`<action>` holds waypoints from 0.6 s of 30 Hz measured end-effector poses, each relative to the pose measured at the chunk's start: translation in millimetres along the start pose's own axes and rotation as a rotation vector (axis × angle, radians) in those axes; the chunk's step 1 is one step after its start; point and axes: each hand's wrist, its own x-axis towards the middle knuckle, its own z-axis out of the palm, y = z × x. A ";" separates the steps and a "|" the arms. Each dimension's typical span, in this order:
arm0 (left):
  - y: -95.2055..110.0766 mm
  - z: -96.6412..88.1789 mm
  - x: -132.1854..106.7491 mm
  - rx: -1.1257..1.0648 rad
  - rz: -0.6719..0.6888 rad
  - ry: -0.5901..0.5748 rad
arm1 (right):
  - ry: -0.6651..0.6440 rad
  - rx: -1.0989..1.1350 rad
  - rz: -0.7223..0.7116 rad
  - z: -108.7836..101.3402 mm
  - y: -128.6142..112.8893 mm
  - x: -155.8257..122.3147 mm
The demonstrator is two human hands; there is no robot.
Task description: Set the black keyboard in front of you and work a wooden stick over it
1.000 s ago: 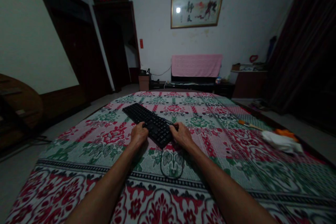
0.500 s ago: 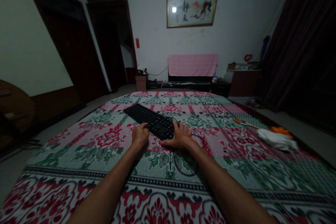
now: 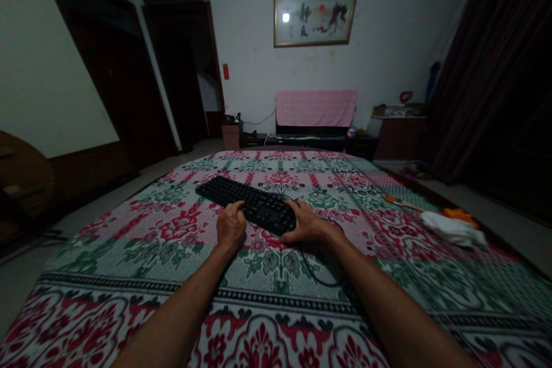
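Observation:
A black computer keyboard (image 3: pixel 254 202) lies slanted over the patterned cloth, its far left end pointing away from me. My left hand (image 3: pixel 232 224) grips its near long edge, thumb on top and the other fingers curled at the side. Around the right end, my right hand (image 3: pixel 304 222) has its thumb at the near corner and its fingers at the far corner. A thin black cable (image 3: pixel 317 279) loops over the cloth below my right wrist, partly hidden by the forearm.
The flowered cloth (image 3: pixel 181 224) covers a wide table. Toward its right edge lie a brush (image 3: pixel 403 202), a white cloth (image 3: pixel 452 230) and an orange cloth (image 3: pixel 460 217). Beyond stands a low cabinet with a pink towel (image 3: pixel 317 108) draped over something on it.
The keyboard has turned slightly, its right end shifting right and its left end coming a little nearer. My right hand has moved right with it, and the cable loop shifted too.

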 end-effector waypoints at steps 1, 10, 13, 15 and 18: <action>1.3 -0.4 -0.7 0.018 0.056 0.022 | -0.025 0.009 -0.044 -5.6 8.2 -2.0; 1.1 -11.7 10.0 0.178 0.177 0.119 | -0.256 -0.031 -0.003 -58.3 59.4 -29.9; -12.4 -21.6 19.4 0.265 0.069 0.141 | -0.201 0.026 -0.014 -61.4 58.8 -30.9; -26.1 -27.2 24.6 0.308 -0.018 0.143 | -0.127 0.080 -0.003 -58.1 56.8 -27.5; -48.6 -30.0 29.2 0.346 -0.170 0.099 | 0.010 0.077 0.172 -49.2 54.3 -20.4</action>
